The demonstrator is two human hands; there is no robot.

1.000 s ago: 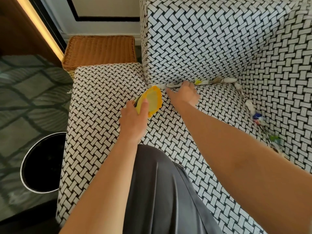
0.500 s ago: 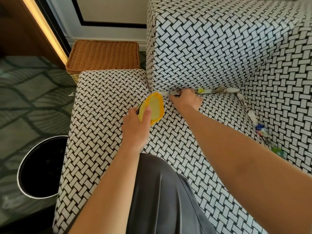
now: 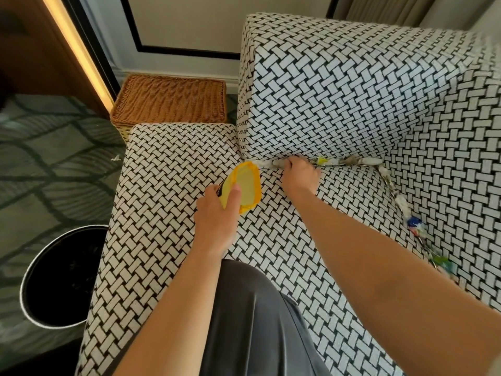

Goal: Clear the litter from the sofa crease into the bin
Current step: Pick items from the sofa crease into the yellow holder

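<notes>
The litter is packed into the crease of the sofa as a thin line; its long axis follows the crease across the view, then turns at the crease's far right end and runs toward the person, where more scraps sit.

The right hand is the nearer one, set at the crease's left part with knuckles up and fingers curled down into it, touching the litter; whether they pinch a piece I cannot tell. From this hand most of the litter lies to the right along the crease; a short stretch lies to its left.

The left hand grips a yellow pan, thumb across its face; the pan's far rim sits just beside the crease's left end, mouth tilted toward it. So the move probably turns on dragging litter leftward along the crease into the pan.

The bin stands on the floor, well to the left of the crease and nearer the person.
</notes>
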